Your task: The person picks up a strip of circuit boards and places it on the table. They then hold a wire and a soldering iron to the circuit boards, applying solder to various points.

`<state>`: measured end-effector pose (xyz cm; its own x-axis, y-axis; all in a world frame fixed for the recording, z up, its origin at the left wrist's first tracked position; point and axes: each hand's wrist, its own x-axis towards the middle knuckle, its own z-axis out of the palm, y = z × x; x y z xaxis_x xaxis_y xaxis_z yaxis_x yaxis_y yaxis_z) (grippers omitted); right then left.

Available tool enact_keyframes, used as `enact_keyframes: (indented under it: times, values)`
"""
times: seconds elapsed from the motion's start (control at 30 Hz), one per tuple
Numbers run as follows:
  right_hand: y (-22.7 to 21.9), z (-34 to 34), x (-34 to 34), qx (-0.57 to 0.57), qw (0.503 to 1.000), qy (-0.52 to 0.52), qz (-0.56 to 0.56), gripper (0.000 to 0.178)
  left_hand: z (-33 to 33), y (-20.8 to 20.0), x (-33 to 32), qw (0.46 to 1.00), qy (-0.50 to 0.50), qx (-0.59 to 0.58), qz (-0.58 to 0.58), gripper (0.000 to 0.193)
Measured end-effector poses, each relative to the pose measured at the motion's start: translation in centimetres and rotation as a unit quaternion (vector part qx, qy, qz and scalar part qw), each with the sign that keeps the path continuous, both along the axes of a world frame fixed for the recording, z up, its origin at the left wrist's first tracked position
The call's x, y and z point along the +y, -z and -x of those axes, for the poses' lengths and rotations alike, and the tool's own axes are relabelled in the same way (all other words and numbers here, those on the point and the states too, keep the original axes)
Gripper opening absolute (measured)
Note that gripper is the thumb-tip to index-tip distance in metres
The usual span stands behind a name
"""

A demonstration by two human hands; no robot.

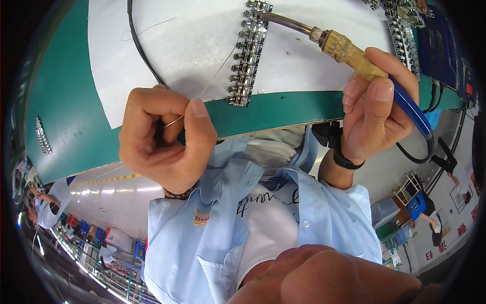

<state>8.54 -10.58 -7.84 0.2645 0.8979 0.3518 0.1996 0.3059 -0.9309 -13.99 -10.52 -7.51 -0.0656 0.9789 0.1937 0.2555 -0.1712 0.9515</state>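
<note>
My right hand is closed around the blue and yellowed handle of a soldering iron. Its metal tip reaches left to the far end of a row of small shiny metal parts, which stands on white paper, its near end over the green table. Between thumb and forefinger, my left hand pinches a thin solder wire. The wire runs up along the left side of the row toward the iron's tip; whether it touches there I cannot tell.
White paper covers part of the green table. A black cable lies left of the row. More metal rows lie at the far right, by a dark blue box. A short metal strip rests at far left.
</note>
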Motion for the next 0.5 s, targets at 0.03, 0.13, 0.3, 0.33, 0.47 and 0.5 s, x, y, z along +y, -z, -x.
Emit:
enact_keyframes:
  times: [0.03, 0.13, 0.3, 0.33, 0.47, 0.5]
  values:
    - [-0.02, -0.02, 0.01, 0.0, 1.0, 0.001, 0.0, 0.036, 0.04, 0.03, 0.03, 1.0, 0.002, -0.001, -0.001, 0.018]
    - [0.01, 0.05, 0.1, 0.001, 1.0, -0.007, 0.002, 0.036, 0.03, 0.05, -0.05, 1.0, 0.0, 0.001, 0.002, 0.018]
    - [0.04, 0.2, 0.16, -0.007, 1.0, 0.004, 0.007, 0.035, -0.2, -0.09, -0.14, 1.0, -0.016, 0.02, 0.015, 0.018]
    - [-0.06, 0.16, 0.18, -0.008, 1.0, 0.004, 0.009, 0.035, -0.3, -0.15, -0.09, 0.999, -0.019, 0.027, 0.019, 0.018]
    - [-0.14, 0.13, 0.25, -0.012, 1.0, 0.003, 0.015, 0.035, -0.54, -0.41, -0.09, 0.998, -0.031, 0.038, 0.034, 0.018]
    - [-0.08, 0.12, 0.27, -0.016, 1.0, 0.003, 0.015, 0.035, -0.53, -0.39, -0.12, 0.998, -0.031, 0.038, 0.034, 0.018]
